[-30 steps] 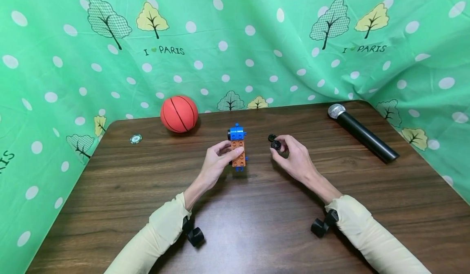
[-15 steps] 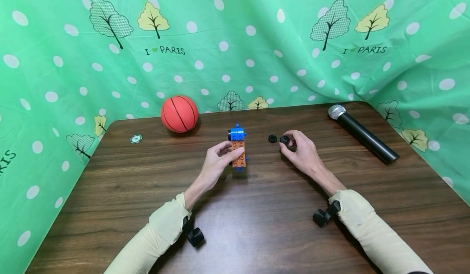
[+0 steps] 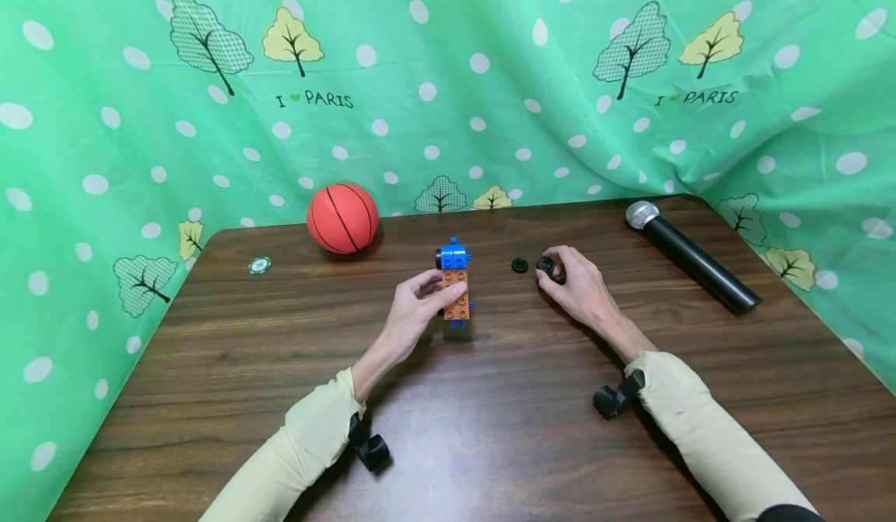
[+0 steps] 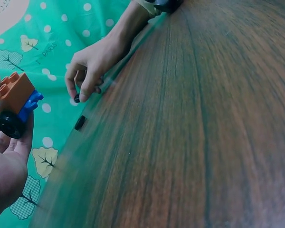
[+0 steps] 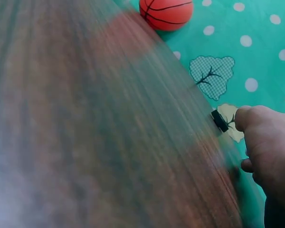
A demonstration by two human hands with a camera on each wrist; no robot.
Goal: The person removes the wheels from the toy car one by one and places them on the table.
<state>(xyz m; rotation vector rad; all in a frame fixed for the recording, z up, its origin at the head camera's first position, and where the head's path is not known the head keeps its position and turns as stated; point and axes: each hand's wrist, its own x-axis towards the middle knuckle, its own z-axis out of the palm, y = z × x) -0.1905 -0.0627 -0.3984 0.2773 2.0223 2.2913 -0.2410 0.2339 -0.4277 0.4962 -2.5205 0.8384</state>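
Hands meet near the middle of the counter (image 3: 490,429), a dark wood top with a green spotted cloth (image 3: 105,117) hung behind it and down both sides; the left hand (image 3: 413,312) has its fingers and thumb curled round a brick toy (image 3: 455,285), orange below and blue on top, held upright just off the wood at about the centre; from the left wrist view a black wheel (image 4: 10,124) shows on the toy's underside, with the fingers wrapped beneath it; the right hand (image 3: 577,289) lies at 3 o'clock from the toy, knuckles up, its fingertips pinching a small black wheel (image 3: 548,265) down on the counter; a second loose wheel (image 3: 519,265) sits just beside it, between that hand and the toy, touching neither; the right wrist view is blurred, though the loose wheel (image 5: 219,120) can be made out as a dark piece just off the thumb tip; whether the pinched wheel is lifted or resting on the wood I cannot tell.

Ball (image 3: 342,217), orange with black seams, rests at 10 o'clock from the toy, hard against the cloth at the far edge; a small green chip (image 3: 259,265) lies flat farther out at 9 o'clock, near the left corner; a black microphone (image 3: 689,253) with a silver head lies at 2 o'clock, slanting toward the right edge, well apart from the right hand; pale yellow sleeves (image 3: 301,444) cover both forearms, each with a black camera mount at the wrist.
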